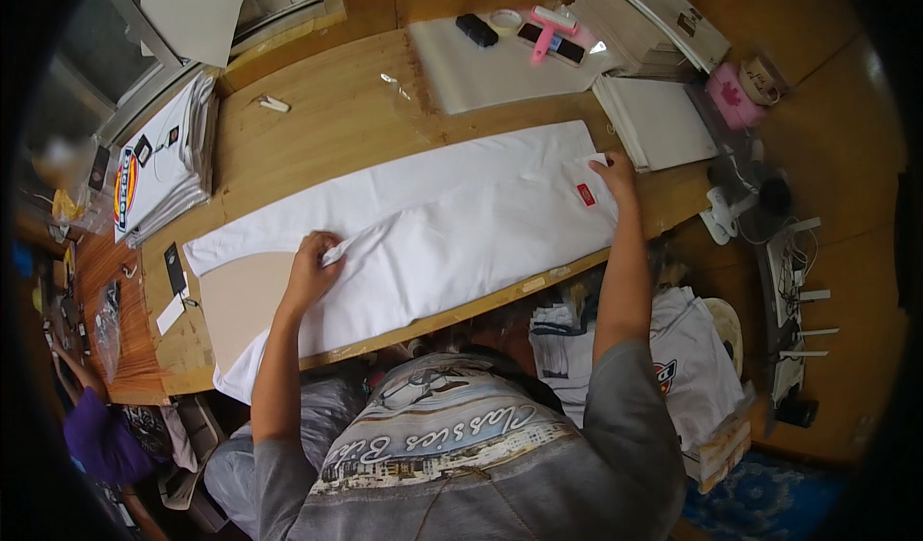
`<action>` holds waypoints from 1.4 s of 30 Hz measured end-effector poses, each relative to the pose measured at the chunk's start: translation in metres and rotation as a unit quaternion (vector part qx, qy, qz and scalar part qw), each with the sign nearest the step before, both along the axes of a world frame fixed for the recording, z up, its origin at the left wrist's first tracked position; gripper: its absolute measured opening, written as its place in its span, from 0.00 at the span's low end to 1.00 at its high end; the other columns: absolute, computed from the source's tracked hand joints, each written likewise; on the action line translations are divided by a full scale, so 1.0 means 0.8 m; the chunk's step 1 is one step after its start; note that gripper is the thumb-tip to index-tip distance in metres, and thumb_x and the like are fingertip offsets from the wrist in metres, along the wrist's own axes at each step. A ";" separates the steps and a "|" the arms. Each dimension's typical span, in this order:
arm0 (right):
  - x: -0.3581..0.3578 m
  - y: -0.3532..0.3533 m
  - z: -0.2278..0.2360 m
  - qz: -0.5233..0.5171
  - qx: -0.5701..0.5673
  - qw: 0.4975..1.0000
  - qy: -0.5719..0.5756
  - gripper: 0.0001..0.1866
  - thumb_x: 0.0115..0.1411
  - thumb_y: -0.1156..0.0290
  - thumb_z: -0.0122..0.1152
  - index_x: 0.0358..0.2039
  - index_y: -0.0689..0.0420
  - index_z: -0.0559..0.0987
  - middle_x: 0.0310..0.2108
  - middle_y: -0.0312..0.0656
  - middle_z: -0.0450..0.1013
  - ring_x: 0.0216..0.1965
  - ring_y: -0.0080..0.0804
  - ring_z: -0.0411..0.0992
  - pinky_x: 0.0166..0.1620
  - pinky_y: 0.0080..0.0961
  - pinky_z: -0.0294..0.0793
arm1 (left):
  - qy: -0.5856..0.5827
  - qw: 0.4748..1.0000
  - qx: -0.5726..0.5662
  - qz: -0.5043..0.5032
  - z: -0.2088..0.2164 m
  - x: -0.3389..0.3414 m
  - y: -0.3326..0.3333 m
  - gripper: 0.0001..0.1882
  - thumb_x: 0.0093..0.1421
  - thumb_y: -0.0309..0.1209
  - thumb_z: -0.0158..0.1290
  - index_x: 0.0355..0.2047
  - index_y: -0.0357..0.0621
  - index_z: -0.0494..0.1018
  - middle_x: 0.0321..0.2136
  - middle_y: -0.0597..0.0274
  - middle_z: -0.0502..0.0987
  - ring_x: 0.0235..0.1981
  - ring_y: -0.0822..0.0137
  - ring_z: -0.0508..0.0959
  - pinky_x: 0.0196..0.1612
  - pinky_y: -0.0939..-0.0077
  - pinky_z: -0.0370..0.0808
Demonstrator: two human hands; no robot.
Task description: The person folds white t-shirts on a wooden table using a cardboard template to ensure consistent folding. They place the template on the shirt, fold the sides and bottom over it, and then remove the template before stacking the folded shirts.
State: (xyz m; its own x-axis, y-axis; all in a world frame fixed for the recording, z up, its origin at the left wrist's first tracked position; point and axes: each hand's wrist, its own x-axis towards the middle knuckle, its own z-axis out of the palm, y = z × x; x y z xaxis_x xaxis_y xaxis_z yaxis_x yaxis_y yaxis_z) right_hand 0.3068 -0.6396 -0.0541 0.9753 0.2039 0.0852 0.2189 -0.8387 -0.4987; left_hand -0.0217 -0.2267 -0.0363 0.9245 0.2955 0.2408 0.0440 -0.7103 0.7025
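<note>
Beyond your grey T-shirt (pixel 471 454) at six o'clock, the white shirt (pixel 471 228) spread mid-dial on the tabletop (pixel 317 108) should handle light, soft and limp: hold its edges, as your left hand (pixel 314 262) pinches a fold at nine o'clock and right hand (pixel 617 173) its end at two.

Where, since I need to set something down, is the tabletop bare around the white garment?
The widest free patch of wooden tabletop lies beyond the white garment, between the stack of folded garments and the translucent sheet; a small white object and a plastic scrap interrupt it. Crowded: the far right, with lint roller, phone, tape roll and stacked sheets.
</note>
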 end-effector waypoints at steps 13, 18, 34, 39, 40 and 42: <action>0.029 -0.011 0.003 0.060 0.142 0.987 0.051 0.19 0.52 0.61 0.54 0.42 0.56 0.69 0.26 0.36 0.71 0.26 0.25 0.67 0.31 0.21 0.66 | 0.102 0.987 -0.052 0.114 -0.005 0.015 0.022 0.12 0.50 0.30 0.50 0.31 0.31 0.69 0.18 0.55 0.68 0.18 0.70 0.64 0.24 0.78 0.64; -0.047 -0.102 0.054 0.065 0.202 0.893 0.396 0.32 0.48 0.68 0.59 0.54 0.47 0.57 0.26 0.35 0.69 0.17 0.14 0.56 0.16 0.08 0.55 | 0.104 0.987 -0.060 0.103 -0.009 0.015 0.026 0.12 0.50 0.29 0.50 0.31 0.31 0.69 0.23 0.52 0.70 0.20 0.66 0.67 0.27 0.76 0.66; -0.079 -0.127 0.041 0.017 0.243 0.896 0.373 0.36 0.41 0.83 0.60 0.51 0.48 0.57 0.26 0.38 0.67 0.16 0.12 0.56 0.15 0.08 0.53 | 0.096 0.992 -0.036 0.067 0.001 0.020 0.024 0.11 0.49 0.28 0.51 0.29 0.30 0.69 0.23 0.55 0.67 0.20 0.65 0.64 0.26 0.77 0.63; -0.066 -0.059 0.041 -0.042 -0.082 0.987 0.131 0.30 0.45 0.74 0.59 0.50 0.49 0.60 0.39 0.44 0.66 0.29 0.32 0.67 0.28 0.27 0.66 | 0.069 0.995 -0.052 0.057 -0.001 0.019 0.024 0.10 0.48 0.27 0.52 0.28 0.32 0.69 0.23 0.58 0.64 0.21 0.67 0.63 0.26 0.78 0.63; -0.072 -0.014 0.042 -0.064 -0.181 0.981 0.012 0.29 0.46 0.70 0.59 0.50 0.48 0.61 0.45 0.45 0.64 0.35 0.37 0.69 0.34 0.31 0.68 | 0.066 0.995 -0.053 0.058 -0.001 0.017 0.025 0.09 0.47 0.27 0.52 0.28 0.33 0.69 0.23 0.59 0.64 0.21 0.67 0.63 0.26 0.78 0.63; -0.073 0.050 0.020 0.202 -0.016 0.955 -0.216 0.27 0.50 0.59 0.53 0.51 0.48 0.60 0.51 0.43 0.59 0.50 0.41 0.59 0.49 0.39 0.59 | 0.081 0.993 -0.056 0.064 0.001 0.017 0.025 0.09 0.47 0.27 0.52 0.27 0.32 0.70 0.22 0.58 0.65 0.21 0.66 0.64 0.26 0.77 0.63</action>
State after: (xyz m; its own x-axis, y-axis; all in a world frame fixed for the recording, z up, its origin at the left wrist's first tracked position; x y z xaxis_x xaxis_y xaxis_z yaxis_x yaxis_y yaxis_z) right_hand 0.2482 -0.5997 -0.0382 0.6908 0.5659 0.4501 0.7082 -0.6549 -0.2637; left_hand -0.0083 -0.2070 -0.0352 0.9020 0.4287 0.0507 0.2475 -0.6098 0.7529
